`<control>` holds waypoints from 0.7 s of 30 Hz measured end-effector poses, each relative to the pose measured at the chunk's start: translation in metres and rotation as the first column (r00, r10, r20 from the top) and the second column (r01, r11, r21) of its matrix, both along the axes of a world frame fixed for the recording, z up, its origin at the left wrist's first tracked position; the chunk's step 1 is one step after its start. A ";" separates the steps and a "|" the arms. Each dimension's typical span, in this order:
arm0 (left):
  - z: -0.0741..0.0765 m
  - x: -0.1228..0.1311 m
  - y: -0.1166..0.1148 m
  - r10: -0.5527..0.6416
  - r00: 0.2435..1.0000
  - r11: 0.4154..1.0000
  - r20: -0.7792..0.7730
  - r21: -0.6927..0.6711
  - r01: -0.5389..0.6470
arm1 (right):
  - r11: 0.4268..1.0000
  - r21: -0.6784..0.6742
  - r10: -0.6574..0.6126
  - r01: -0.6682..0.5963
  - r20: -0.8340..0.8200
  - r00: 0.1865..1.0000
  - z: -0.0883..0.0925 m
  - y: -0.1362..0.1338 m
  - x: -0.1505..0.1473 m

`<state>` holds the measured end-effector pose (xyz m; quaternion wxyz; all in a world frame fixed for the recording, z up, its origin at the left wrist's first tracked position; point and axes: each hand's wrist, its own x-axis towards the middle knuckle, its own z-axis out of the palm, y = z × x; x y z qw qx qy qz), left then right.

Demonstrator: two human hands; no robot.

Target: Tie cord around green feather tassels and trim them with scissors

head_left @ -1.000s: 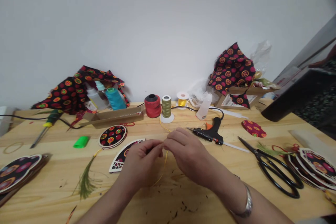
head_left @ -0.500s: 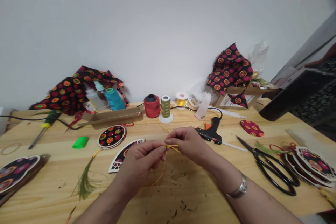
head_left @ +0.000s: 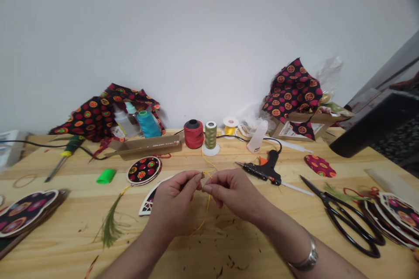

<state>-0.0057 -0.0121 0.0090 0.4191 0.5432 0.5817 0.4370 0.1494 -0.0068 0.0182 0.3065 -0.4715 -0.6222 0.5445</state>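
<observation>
Over the middle of the table, my left hand (head_left: 178, 196) pinches a small knotted part of a thin yellow cord (head_left: 207, 214) between thumb and forefinger. My right hand (head_left: 234, 192) is closed just beside it, thumb and forefinger pinching the same cord. Loose cord hangs below the fingers in a curve, and another length runs back toward the spools. Partly behind my left hand lies a fan-shaped piece (head_left: 149, 200) with a white lattice edge. Left of that is a round fabric-covered piece (head_left: 144, 171) with an olive-green tassel (head_left: 112, 222).
Red (head_left: 193, 134), olive (head_left: 211, 136) and yellow (head_left: 230, 128) thread spools stand near the wall. A black glue gun (head_left: 266, 168) and large scissors (head_left: 347, 218) lie to the right. A screwdriver (head_left: 63, 159), green plastic piece (head_left: 105, 176) and cardboard tray (head_left: 149, 147) are left.
My right hand has shifted from above the knot to lower beside my left, its fingers now lower on the cord. The whole view has swung slightly left.
</observation>
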 end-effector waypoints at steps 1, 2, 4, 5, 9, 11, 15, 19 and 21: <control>0.000 0.000 0.000 0.006 1.000 1.000 -0.019 0.007 -0.006 | 0.998 0.063 0.007 -0.008 0.020 1.000 -0.001 -0.001 0.000; 0.001 0.000 0.000 0.010 0.999 1.000 -0.034 0.011 -0.010 | 0.990 0.138 0.011 -0.016 0.038 0.999 -0.002 -0.002 -0.001; 0.001 -0.001 0.000 0.019 0.999 1.000 -0.050 0.018 -0.018 | 0.962 0.269 0.021 -0.037 0.063 0.998 -0.004 -0.004 -0.001; 0.001 -0.001 0.001 0.022 0.998 1.000 -0.055 0.023 -0.021 | 0.949 0.311 0.025 -0.047 0.075 0.997 -0.004 -0.005 -0.001; 0.002 0.000 0.000 0.028 0.997 0.999 -0.066 0.043 -0.025 | 0.924 0.375 0.028 -0.077 0.135 0.991 -0.003 -0.008 -0.001; 0.002 0.001 0.000 0.030 0.997 0.999 -0.065 0.045 -0.027 | 0.913 0.397 0.028 -0.091 0.162 0.986 -0.001 -0.010 -0.001; 0.003 0.002 -0.002 0.042 0.997 0.998 -0.058 0.038 -0.039 | 0.905 0.409 0.036 -0.117 0.200 0.979 0.001 -0.012 0.001; 0.003 0.003 -0.004 0.037 0.999 0.999 -0.035 0.039 -0.036 | 0.892 0.425 0.055 -0.151 0.230 0.972 0.001 -0.011 0.003; 0.004 0.004 -0.004 0.037 0.999 0.998 -0.028 0.049 -0.035 | 0.889 0.428 0.069 -0.166 0.234 0.970 0.001 -0.011 0.003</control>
